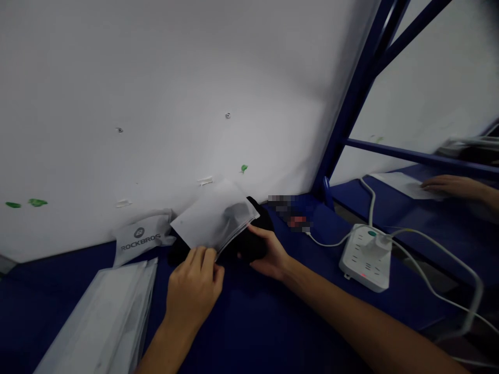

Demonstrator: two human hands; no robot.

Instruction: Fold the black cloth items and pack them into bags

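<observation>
A white zip bag (212, 215) is held tilted over the blue table, its zip edge facing me. My left hand (195, 283) is closed, with its fingertips pinching the bag's near edge. A soft black item (267, 215), perhaps fabric, lies behind and beneath the bag; its kind I cannot make out. Around the right end of this black item curls my right hand (271, 254), with the thumb at the bag's edge. Whether any of the black item is inside the bag cannot be seen clearly.
A white ROCKBROS bag (142, 239) leans at the wall, behind a stack of translucent white bags (97, 317). On the right lies a power strip (366, 259) with cables. Beyond the blue frame (356, 98), another person's hand (452, 185) rests on a white sheet or bag (405, 184).
</observation>
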